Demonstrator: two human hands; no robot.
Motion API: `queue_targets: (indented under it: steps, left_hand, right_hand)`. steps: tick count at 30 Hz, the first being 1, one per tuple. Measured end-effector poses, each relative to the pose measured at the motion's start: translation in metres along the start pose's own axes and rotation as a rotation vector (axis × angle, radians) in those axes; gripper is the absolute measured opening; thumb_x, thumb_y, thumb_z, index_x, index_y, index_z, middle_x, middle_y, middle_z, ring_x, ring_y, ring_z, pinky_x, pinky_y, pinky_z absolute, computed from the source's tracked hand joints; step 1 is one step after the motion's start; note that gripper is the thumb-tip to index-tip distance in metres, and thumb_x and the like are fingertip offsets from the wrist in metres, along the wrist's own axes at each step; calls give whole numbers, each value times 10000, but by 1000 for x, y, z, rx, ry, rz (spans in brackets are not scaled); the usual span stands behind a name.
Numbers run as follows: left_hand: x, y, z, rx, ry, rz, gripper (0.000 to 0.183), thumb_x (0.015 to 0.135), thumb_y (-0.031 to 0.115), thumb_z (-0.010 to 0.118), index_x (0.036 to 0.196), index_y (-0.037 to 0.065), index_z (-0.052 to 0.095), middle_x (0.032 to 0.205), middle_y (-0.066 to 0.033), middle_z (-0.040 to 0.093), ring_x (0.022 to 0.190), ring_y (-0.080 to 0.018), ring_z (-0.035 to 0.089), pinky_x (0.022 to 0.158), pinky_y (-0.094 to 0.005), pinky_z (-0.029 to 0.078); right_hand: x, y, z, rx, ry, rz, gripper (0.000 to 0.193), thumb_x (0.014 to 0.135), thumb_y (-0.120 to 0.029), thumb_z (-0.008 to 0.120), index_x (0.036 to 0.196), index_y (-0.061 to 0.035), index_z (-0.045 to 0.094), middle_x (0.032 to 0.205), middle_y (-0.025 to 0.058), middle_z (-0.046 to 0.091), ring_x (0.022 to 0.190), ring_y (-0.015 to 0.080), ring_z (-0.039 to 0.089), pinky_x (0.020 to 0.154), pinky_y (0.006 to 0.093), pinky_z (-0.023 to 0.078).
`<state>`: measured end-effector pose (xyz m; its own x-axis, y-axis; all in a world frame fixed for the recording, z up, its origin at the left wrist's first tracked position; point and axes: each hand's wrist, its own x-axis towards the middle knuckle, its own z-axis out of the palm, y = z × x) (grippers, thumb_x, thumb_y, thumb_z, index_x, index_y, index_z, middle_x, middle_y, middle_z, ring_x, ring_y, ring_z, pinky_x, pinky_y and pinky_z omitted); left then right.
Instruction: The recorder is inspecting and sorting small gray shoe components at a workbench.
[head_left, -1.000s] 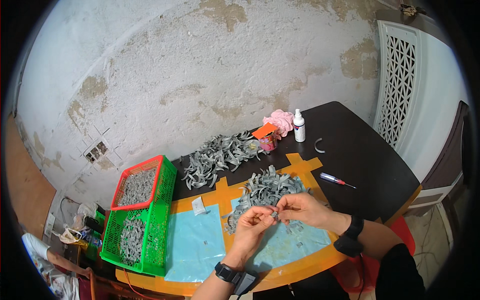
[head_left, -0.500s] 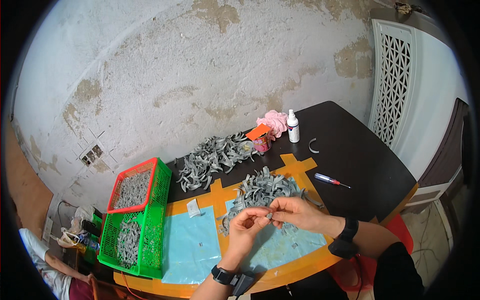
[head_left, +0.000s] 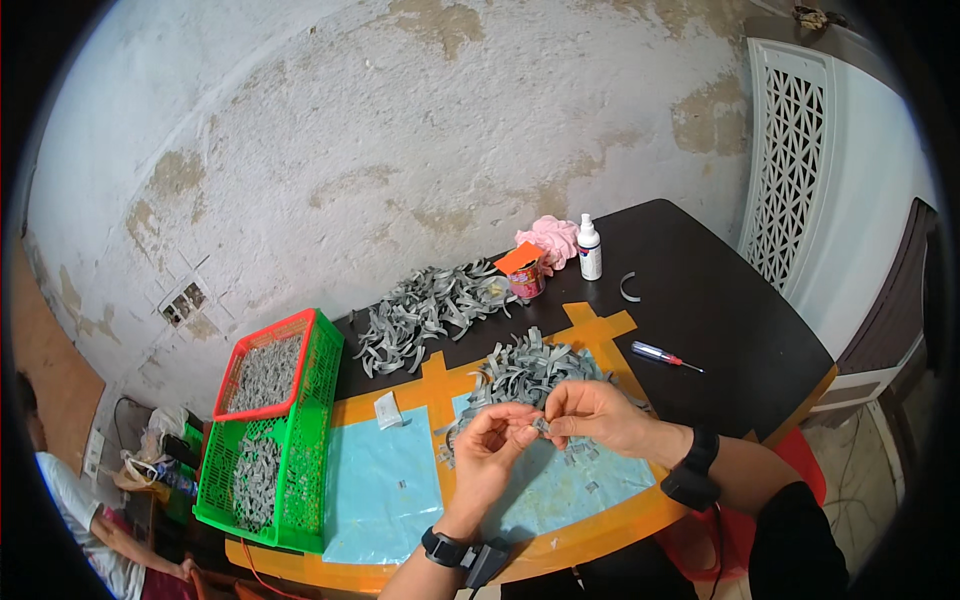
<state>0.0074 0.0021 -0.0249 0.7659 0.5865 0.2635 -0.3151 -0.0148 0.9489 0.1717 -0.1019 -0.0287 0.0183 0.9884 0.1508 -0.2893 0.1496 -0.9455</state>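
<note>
A small grey piece is pinched between my two hands above the blue sheet; its exact kind is too small to make out. My left hand holds it from the left with thumb and forefinger. From the other side the fingertips of my right hand close on it. Just beyond my hands lies a heap of curved grey strips, partly hidden by my fingers. A few tiny grey bits lie on the blue sheet near my right wrist.
Another strip pile lies farther back. At left, a green basket and a red-rimmed basket hold small grey pieces. A tin, pink cloth, spray bottle and screwdriver stand or lie on the table. Another person is at far left.
My fingers have shifted slightly around the small grey piece, and my right hand has moved up a little. The person at far left has moved slightly.
</note>
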Motion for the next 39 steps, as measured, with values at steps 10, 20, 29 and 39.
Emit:
queue_targets:
  steps: [10,20,29,39]
  left_hand:
    - [4,0,1,-100,-12,0,425,823,-53,649,1183,25,437,1003,-95,637,936,-135,606,842,-272,497]
    - [6,6,-3,-121,-80,-118,476,812,-64,652,1210,27,406,972,-119,638,854,-166,631,780,-281,518]
    - [6,4,-4,-113,-96,-147,455,808,-46,667,1189,37,432,981,-115,643,854,-157,631,781,-280,519]
    - [0,-15,-2,-382,33,-292,168,849,30,650,1010,55,606,894,-25,643,759,-120,599,705,-223,487]
  right_hand:
    - [0,-6,4,-130,64,-93,232,886,-21,595,1118,-11,600,874,16,598,754,84,561,689,227,466]
    - [1,-2,-9,-302,28,-215,104,834,43,627,923,19,675,846,79,614,737,121,602,659,240,490]
    - [5,-2,-3,-435,122,-325,78,791,24,684,834,-41,681,874,20,552,848,110,542,714,230,451]
    - [0,-5,6,-697,239,-512,75,790,-50,696,864,-65,694,854,34,559,821,142,557,722,262,445]
